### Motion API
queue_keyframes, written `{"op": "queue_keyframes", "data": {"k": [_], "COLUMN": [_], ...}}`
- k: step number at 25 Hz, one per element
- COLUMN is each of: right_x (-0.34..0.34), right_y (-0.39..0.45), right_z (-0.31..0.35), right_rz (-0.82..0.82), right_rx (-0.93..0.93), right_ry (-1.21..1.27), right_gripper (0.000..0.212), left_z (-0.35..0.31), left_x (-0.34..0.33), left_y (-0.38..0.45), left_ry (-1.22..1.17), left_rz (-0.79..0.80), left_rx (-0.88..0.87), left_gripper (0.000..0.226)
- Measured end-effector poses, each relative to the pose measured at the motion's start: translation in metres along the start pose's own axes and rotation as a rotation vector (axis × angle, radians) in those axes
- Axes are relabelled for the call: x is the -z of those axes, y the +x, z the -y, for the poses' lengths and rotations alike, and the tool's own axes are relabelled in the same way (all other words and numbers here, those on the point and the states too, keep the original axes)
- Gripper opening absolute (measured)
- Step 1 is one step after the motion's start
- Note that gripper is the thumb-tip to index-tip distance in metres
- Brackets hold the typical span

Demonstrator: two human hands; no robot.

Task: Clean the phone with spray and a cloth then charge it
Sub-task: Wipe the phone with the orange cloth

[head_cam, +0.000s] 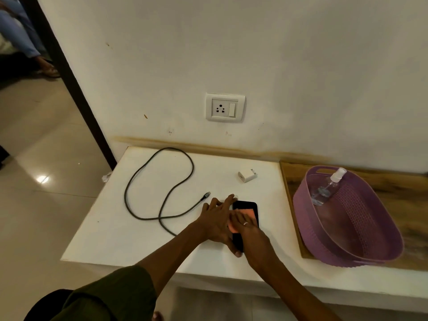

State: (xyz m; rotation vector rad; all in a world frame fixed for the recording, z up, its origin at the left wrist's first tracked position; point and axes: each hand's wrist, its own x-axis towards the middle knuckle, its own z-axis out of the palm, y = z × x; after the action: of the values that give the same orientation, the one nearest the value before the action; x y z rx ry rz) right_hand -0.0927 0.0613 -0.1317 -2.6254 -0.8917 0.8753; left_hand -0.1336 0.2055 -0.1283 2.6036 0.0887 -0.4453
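Head view — right hand flat on cloth over phone; left hand splayed.

A black phone is lying flat on the white tabletop, a pink cloth resting on its screen; the clear spray bottle is leaning inside the purple basket, the dark cable looping nearby, the white adapter sitting apart

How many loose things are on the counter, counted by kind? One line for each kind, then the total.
Phone: 1
Cloth: 1
Charging cable: 1
Charger plug: 1
Spray bottle: 1
Basket: 1
Total: 6
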Motion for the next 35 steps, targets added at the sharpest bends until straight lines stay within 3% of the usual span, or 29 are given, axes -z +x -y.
{"op": "queue_keyframes", "data": {"k": [2,4,8,10,13,18,24,28,31,35], "right_x": [0.01,0.02,0.016,0.013,0.004,-0.007,0.011,0.011,-0.001,-0.008], "right_y": [0.006,0.013,0.005,0.004,0.01,0.012,-0.007,-0.025,-0.033,-0.036], "right_z": [0.007,-0.002,-0.027,-0.03,-0.029,-0.027,-0.037,-0.036,-0.038,-0.045], "right_rz": [0.108,0.106,-0.15,-0.189,-0.128,0.172,-0.083,0.008,0.032,0.038], "right_rx": [-0.067,-0.123,-0.396,-0.401,-0.401,-0.24,-0.353,-0.23,-0.03,0.199], "right_ry": [-0.136,-0.053,0.762,0.765,0.461,-0.03,0.39,0.034,-0.303,-0.412], "right_gripper": [0.098,0.097,0.085,0.085,0.079,0.091,0.084,0.083,0.084,0.089], "left_z": [-0.001,-0.001,-0.002,-0.003,-0.004,-0.003,-0.003,-0.002,0.0,0.002], "left_x": [0.001,0.001,0.004,0.005,0.005,0.003,0.004,0.003,0.002,0.0], "left_y": [-0.001,-0.002,-0.005,-0.006,-0.005,-0.005,-0.006,-0.005,-0.005,-0.004], "left_ry": [-0.026,-0.044,-0.067,-0.061,-0.069,-0.037,-0.033,-0.045,-0.043,-0.037], "left_rz": [-0.016,-0.023,-0.013,-0.007,-0.002,-0.011,-0.015,-0.025,-0.042,-0.055], "left_rx": [0.019,0.017,0.021,0.023,0.028,0.015,0.03,0.033,0.019,0.01], "left_gripper": [0.151,0.152,0.151,0.15,0.149,0.151,0.151,0.15,0.15,0.151]}}
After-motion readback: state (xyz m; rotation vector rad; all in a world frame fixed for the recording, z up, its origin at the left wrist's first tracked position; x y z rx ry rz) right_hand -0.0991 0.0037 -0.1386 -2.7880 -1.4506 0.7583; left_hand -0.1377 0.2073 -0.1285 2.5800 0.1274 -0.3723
